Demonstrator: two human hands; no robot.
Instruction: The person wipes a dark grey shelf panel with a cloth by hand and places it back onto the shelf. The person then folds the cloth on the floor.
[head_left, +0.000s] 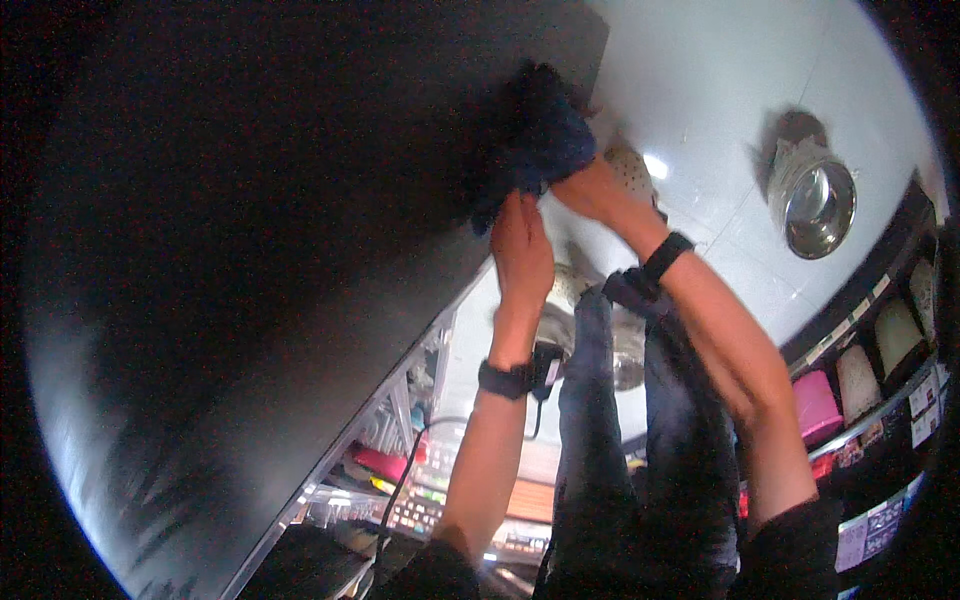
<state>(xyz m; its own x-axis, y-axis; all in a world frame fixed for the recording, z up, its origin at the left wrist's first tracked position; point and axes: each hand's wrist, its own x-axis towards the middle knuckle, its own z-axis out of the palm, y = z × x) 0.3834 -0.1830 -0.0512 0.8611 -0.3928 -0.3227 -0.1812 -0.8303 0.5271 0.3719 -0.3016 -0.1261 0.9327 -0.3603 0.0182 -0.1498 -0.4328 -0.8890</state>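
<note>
A dark blue cloth (551, 139) is bunched up against a large, dark, smooth panel (300, 225). My right hand (589, 187) grips the cloth on its lower right side. Just to the left, my left hand (523, 244) pinches the cloth's lower edge, its fingertips partly lost in the dark folds. Both hands are near the panel's right-hand edge, above the floor. Deep shadow hides the cloth's upper part and most detail of the panel. Each wrist wears a black band, and the left one carries a small dark device (547, 367).
A shiny metal bowl (821, 210) stands on the pale tiled floor (727, 90) at right. Perforated shoes (630, 172) show beneath my arms. Shelving with a pink container (816, 405) runs along the right. A black cable (405, 472) hangs near my left forearm, beside stocked shelves (390, 427).
</note>
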